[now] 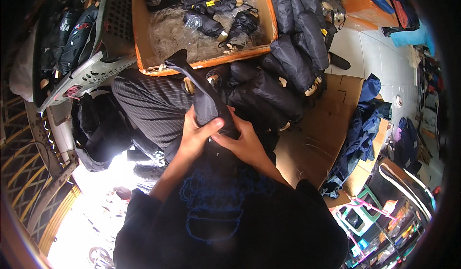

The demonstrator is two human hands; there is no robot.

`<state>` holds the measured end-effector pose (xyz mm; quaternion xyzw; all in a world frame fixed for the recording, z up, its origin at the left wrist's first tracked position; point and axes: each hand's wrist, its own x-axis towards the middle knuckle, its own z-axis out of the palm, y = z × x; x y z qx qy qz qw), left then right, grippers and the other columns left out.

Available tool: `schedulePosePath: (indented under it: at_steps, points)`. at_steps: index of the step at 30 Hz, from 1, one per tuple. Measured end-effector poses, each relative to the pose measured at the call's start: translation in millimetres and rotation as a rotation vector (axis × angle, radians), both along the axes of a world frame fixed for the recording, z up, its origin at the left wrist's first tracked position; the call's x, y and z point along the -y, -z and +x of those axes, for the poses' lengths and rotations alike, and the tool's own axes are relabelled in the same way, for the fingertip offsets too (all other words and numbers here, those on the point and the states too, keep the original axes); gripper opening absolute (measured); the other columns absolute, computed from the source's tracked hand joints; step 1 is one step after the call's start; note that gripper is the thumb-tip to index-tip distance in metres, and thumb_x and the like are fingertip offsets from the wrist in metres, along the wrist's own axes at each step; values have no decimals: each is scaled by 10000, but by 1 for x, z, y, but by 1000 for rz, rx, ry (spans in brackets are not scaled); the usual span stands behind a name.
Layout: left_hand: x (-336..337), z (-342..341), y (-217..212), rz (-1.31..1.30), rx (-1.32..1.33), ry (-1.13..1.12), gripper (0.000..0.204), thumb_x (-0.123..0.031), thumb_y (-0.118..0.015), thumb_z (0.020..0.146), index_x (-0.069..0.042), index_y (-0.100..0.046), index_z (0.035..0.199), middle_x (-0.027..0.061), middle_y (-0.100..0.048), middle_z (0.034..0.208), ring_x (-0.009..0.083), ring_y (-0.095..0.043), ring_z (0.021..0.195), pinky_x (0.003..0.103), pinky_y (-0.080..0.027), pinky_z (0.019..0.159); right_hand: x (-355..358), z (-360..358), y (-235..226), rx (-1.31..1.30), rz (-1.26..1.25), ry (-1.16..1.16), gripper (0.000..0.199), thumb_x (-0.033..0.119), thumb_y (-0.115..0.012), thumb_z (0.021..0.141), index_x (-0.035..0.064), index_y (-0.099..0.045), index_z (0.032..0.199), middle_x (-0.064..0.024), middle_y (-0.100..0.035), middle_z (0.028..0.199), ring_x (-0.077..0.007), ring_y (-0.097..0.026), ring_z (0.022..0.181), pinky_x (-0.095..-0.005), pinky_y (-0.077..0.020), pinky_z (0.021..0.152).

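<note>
Both hands are closed around a dark folded umbrella in its sleeve (204,98). The left hand (196,137) wraps it from the left, thumb across the front. The right hand (242,141) grips just beside it on the right. The umbrella sticks up far past the hands, toward an orange box (144,53) of more umbrellas.

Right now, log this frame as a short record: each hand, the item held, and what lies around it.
left hand: wrapped around the dark sleeve, thumb across it
right hand: gripping the same sleeve from the other side
held item: black folded umbrella in its sleeve, tip pointing away
beyond: orange cardboard box holding more folded umbrellas
right of it: pile of sleeved umbrellas
left: grey plastic basket
</note>
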<state>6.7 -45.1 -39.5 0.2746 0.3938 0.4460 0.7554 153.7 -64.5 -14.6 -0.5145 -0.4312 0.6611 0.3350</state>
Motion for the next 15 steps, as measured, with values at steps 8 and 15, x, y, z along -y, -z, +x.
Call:
schedulePosePath:
  at_steps: [8,15]
  points:
    - [-9,-4,7,71,182,49,619,-334,-689,792,52,-417,1192,204,-642,951,323,-632,977,411,-481,915,4,-4,7,51,-213,-38,401,206,-723,796,-48,-597,1079,-112,-669,894,-135,-627,858,-289,-490,764]
    - [11,3,-4,-81,131,-76,417,-147,-712,789,64,-536,1103,169,-662,936,303,-656,935,404,-499,887,12,-17,9,118,-147,77,441,211,-649,844,-18,-560,1210,-115,-631,1076,-161,-574,1018,-304,-444,875]
